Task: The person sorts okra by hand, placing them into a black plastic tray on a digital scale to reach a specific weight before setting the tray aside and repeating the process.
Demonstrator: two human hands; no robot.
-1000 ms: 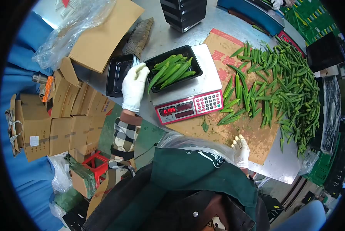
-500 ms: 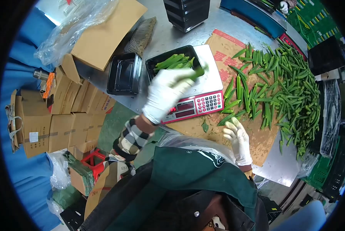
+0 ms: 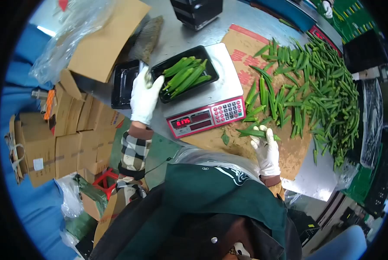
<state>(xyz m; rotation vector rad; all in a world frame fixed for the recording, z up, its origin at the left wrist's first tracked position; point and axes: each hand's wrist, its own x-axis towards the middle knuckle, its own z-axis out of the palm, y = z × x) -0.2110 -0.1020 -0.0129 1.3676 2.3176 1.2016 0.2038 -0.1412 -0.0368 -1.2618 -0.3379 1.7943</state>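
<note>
On the scale [image 3: 224,91], tray [image 3: 173,61] of okra [image 3: 186,76]

— What covers the hands?
— Thin white gloves, on left hand [image 3: 145,97] and right hand [image 3: 267,149].
— And the clothing?
— Black, white and brown checked sleeve [image 3: 134,154] with brown cuff [image 3: 138,131], left of centre; dark green apron [image 3: 220,195] with white print over dark jacket [image 3: 159,234], bottom centre.

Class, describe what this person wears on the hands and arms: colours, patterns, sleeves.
Both the left hand and right hand wear white gloves. The left sleeve is checked black, white and tan, ending in brown. At the right wrist only a brown cuff shows.
</note>
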